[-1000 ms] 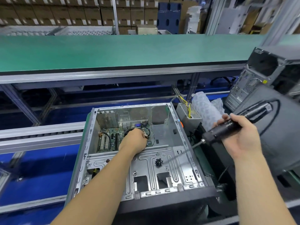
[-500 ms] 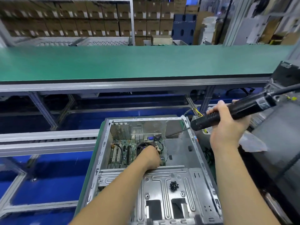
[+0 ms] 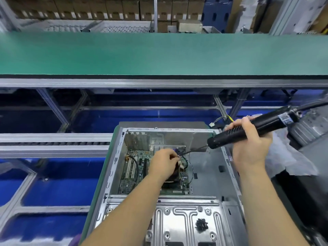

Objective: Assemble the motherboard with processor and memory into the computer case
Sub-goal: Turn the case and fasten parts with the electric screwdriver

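Note:
An open grey computer case [image 3: 209,176] lies on its side below me. A green motherboard [image 3: 134,167] sits inside its far left part, with white slots and a dark cooler partly hidden under my left hand. My left hand [image 3: 164,163] is over the board, its fingertips pinching something small at the driver's tip; the item is too small to tell. My right hand [image 3: 248,146] grips a black electric screwdriver [image 3: 248,129], whose thin bit slants down left to those fingertips. A small pile of black screws [image 3: 201,224] lies on the case's metal bracket.
A long green conveyor belt [image 3: 159,54] runs across behind the case. Aluminium frame rails [image 3: 53,139] and blue floor lie to the left. Another dark case [image 3: 312,132] and plastic wrapping [image 3: 287,157] sit at the right. Loose cables with a white plug [image 3: 219,121] hang behind the case's far right corner.
My right hand brought the screwdriver from right of the case to over it, its bit tip now at my left fingertips. My view tilted down and closer. My left hand stayed on the board.

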`<state>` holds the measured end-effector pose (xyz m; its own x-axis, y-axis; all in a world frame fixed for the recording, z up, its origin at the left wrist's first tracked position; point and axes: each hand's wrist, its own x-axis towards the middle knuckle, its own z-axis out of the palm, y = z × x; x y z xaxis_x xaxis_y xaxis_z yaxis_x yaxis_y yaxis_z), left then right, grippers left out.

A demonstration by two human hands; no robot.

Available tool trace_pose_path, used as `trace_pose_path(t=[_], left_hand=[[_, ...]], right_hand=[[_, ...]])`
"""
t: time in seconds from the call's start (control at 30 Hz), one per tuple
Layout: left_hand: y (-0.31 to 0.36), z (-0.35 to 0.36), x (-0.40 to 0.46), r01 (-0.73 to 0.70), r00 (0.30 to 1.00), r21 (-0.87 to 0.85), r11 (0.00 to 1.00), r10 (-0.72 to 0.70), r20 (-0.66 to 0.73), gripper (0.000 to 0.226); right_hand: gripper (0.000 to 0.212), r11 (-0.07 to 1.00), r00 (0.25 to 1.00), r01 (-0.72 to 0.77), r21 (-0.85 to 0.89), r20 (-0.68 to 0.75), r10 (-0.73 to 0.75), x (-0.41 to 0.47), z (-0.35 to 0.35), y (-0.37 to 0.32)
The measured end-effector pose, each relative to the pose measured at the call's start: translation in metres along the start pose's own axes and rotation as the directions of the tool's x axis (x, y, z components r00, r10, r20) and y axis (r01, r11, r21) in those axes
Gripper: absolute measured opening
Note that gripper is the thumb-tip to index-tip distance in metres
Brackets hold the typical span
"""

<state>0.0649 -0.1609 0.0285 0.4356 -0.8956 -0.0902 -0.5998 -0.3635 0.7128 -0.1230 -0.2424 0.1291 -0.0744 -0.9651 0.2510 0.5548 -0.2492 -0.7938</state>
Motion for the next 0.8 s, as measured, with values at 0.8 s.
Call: trace_pose_path(t=[0.8], left_hand=[[-0.005,-0.009,0.001,0.116,0.993,-0.334,0.935,-0.117,0.017,0.018]], right_hand=[[0.015,0.991,0.999,-0.043,0.124,-0.004,0.044,-0.002,-0.005,-0.02]])
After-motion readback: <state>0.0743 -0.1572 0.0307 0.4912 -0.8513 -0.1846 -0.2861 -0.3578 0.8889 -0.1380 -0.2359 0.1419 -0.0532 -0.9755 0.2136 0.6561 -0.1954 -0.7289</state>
